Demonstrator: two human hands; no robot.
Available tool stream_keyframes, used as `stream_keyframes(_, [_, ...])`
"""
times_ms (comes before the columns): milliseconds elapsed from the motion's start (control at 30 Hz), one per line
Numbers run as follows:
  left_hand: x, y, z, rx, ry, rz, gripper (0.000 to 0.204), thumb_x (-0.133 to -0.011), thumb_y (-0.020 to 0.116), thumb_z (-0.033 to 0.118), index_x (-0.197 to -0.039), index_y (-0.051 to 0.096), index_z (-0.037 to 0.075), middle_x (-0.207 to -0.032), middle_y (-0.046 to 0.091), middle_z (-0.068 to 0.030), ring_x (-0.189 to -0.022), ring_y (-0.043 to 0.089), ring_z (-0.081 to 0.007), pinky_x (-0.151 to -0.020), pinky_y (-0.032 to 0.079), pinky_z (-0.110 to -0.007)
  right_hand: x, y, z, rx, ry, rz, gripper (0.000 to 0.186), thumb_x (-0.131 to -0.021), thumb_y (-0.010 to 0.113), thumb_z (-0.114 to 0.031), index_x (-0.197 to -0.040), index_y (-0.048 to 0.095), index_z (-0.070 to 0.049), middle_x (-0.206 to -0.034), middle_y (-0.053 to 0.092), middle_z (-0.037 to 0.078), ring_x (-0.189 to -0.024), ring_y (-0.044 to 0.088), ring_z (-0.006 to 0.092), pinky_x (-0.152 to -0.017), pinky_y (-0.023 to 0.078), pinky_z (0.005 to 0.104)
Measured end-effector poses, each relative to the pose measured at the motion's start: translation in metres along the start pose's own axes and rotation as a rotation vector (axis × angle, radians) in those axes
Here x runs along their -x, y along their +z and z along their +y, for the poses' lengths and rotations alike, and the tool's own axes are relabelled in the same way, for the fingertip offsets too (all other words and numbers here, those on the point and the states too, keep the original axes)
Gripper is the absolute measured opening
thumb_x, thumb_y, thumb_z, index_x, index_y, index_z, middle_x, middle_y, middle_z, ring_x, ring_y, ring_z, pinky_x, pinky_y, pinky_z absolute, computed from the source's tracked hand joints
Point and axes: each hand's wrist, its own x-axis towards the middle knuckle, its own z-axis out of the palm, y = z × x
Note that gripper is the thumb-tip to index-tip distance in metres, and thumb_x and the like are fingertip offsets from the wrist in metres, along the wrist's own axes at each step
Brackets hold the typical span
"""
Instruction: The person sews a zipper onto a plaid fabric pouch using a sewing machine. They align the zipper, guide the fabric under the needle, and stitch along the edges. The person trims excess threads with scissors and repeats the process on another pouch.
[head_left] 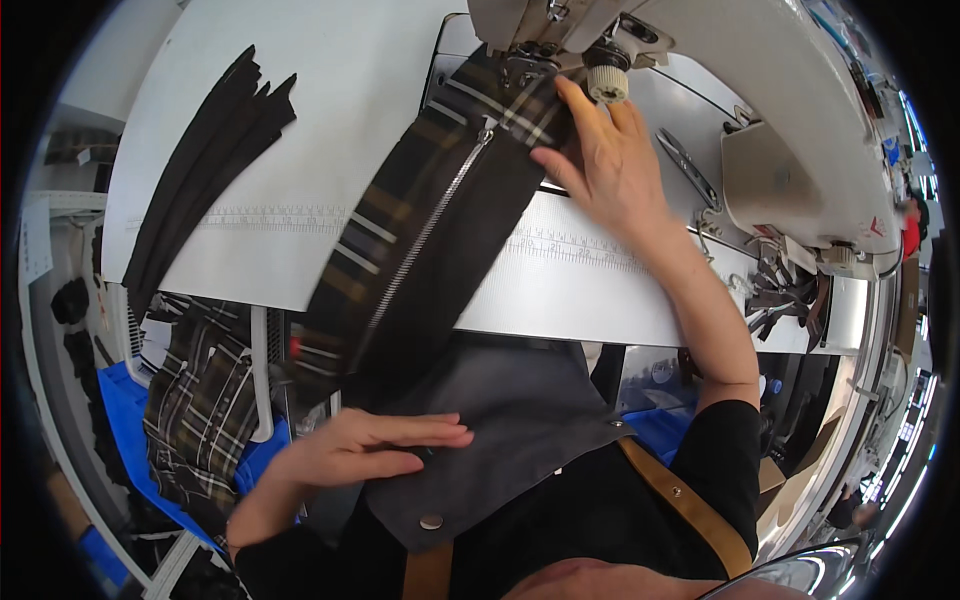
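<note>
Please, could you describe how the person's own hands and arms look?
Both the left hand and the right hand are bare, without gloves, and no ring or watch shows. The forearms are bare too; black sleeves end near the elbows.

The tabletop (260, 262) is white, with a ruler scale (590, 250) printed along its front. At the left lie black fabric strips (205, 170), fanned out at their far ends, their near ends reaching the front edge. A plaid-and-black panel (478, 240) with a metal zip (428, 232) slants across the middle and hangs over that edge. Farther right stands a white sewing machine (790, 130); metal snips (687, 168) and a jumble of small pieces (785, 285) lie near it.
</note>
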Motion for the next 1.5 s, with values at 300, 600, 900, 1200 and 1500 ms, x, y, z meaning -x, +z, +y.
stream_keyframes(300, [-0.086, -0.026, 0.007, -1.727, 0.538, 0.223, 0.077, -0.065, 0.073, 0.043, -0.133, 0.047, 0.018, -0.144, 0.034, -0.0152, -0.131, 0.033, -0.0348, -0.099, 0.037, -0.047, -0.015, 0.007, 0.019, -0.085, -0.369, 0.167, 0.030, -0.081, 0.061, -0.022, -0.105, 0.061, -0.005, -0.107, 0.062, 0.010, -0.105, 0.055, 0.0268, -0.088, 0.044, 0.0378])
stream_keyframes(600, [-0.126, 0.008, -0.027, -1.801, 0.632, 0.550, 0.084, -0.062, 0.076, 0.033, -0.137, 0.042, 0.015, -0.142, 0.035, -0.0195, -0.126, 0.041, -0.0331, -0.092, 0.045, -0.043, -0.033, -0.023, -0.028, 0.035, -0.756, -0.052, 0.009, -0.072, 0.058, -0.011, -0.079, 0.058, -0.006, -0.082, 0.055, 0.002, -0.084, 0.055, 0.0164, -0.072, 0.045, 0.0303])
stream_keyframes(900, [-0.132, -0.053, 0.041, -1.085, 0.964, 0.523, 0.025, -0.078, 0.056, -0.010, -0.101, 0.061, 0.000, -0.098, 0.063, -0.0125, -0.083, 0.062, -0.0253, -0.074, 0.050, -0.033, 0.008, -0.003, -0.021, -0.188, -0.375, 0.147, 0.011, -0.071, 0.060, -0.007, -0.080, 0.056, -0.003, -0.091, 0.058, 0.009, -0.071, 0.061, 0.0207, -0.057, 0.051, 0.0311])
stream_keyframes(1200, [-0.173, -0.107, 0.057, -1.795, 0.878, 0.639, 0.031, -0.085, 0.059, 0.017, -0.115, 0.062, 0.009, -0.116, 0.062, -0.0003, -0.105, 0.052, -0.0229, -0.093, 0.037, -0.046, 0.003, 0.007, -0.033, -0.296, -0.354, 0.231, 0.015, -0.069, 0.062, -0.003, -0.084, 0.059, 0.001, -0.094, 0.059, 0.011, -0.074, 0.062, 0.0221, -0.059, 0.052, 0.0302])
stream_keyframes(1500, [-0.204, -0.139, 0.082, -1.719, 0.582, 0.569, 0.031, -0.087, 0.058, 0.030, -0.114, 0.060, 0.015, -0.120, 0.059, 0.0019, -0.126, 0.042, -0.0210, -0.102, 0.024, -0.059, -0.007, 0.015, -0.014, -0.276, -0.198, 0.213, 0.023, -0.071, 0.063, 0.000, -0.094, 0.062, 0.001, -0.095, 0.061, 0.011, -0.079, 0.063, 0.0251, -0.063, 0.053, 0.0320])
